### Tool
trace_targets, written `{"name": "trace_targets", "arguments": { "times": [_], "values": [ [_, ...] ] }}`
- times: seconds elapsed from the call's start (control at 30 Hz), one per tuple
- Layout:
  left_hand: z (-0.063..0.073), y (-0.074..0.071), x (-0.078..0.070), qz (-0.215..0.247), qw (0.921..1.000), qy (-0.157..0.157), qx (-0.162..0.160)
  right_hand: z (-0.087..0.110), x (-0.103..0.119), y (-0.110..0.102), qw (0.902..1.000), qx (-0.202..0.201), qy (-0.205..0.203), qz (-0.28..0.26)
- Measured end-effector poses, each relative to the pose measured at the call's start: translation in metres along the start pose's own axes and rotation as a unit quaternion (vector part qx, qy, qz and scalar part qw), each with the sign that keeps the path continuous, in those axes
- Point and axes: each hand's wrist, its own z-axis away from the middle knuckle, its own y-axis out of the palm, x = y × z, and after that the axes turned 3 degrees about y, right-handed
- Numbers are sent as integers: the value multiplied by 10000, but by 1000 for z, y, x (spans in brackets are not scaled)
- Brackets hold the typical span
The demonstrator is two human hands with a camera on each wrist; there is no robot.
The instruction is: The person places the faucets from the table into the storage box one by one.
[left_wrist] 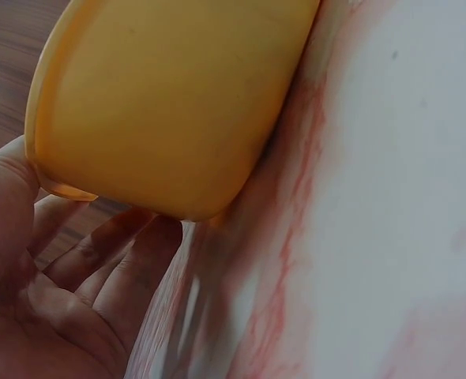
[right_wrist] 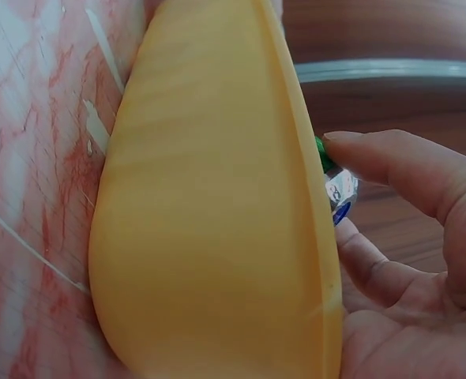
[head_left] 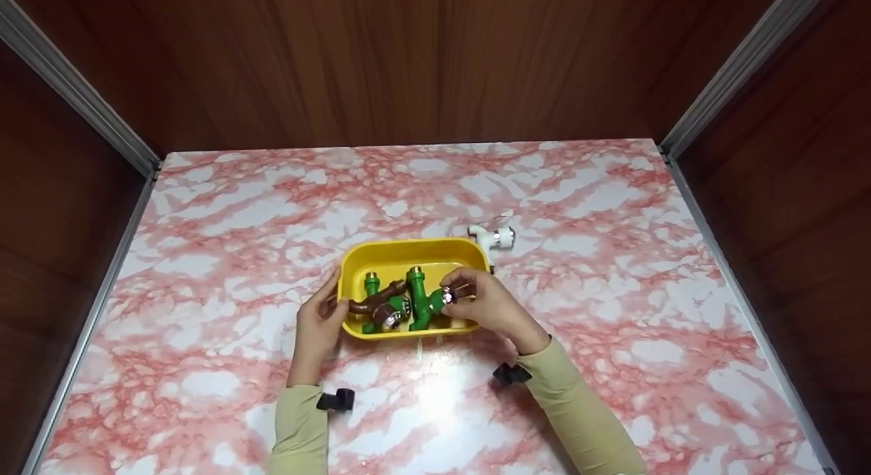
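A yellow plastic tub (head_left: 408, 250) stands on the table, with taps inside it. My left hand (head_left: 319, 323) holds the tub's left end, thumb at the rim and fingers along the outer wall; the left wrist view shows this hand (left_wrist: 75, 268) beside the tub's corner. Over the right end, my right hand (head_left: 491, 303) pinches the silver-capped knob of a green tap (head_left: 423, 308). From the right wrist, the tub wall hides most of that tap, leaving its shiny knob (right_wrist: 342, 188) visible by my fingers. A brown tap (head_left: 374, 303) lies across another green tap (head_left: 371, 283).
Just outside the tub's back right corner lies a white tap (head_left: 491, 238). The table (head_left: 224, 257) has a red and white marbled top. Dark wood-look panels (head_left: 408, 67) enclose it at the back and both sides.
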Motion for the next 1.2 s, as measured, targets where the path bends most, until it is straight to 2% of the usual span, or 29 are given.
{"name": "trace_targets", "arguments": {
  "times": [0.37,0.7,0.8,1.0,1.2],
  "values": [
    [1,-1,0,4,10000,-33,20,7,2,-6,9999,-13,-59,142],
    [0,-2,-1,45,9997,-241,24,8,1,-9,10000,12,-11,7],
    [0,-2,-1,33,9996,-274,18,12,11,-9,10000,83,32,-23],
    [1,-1,-1,35,9997,-222,30,24,34,-10,9997,184,-34,-157],
    [1,-1,0,22,9999,-91,46,21,24,-12,9988,157,166,-424]
  ]
}}
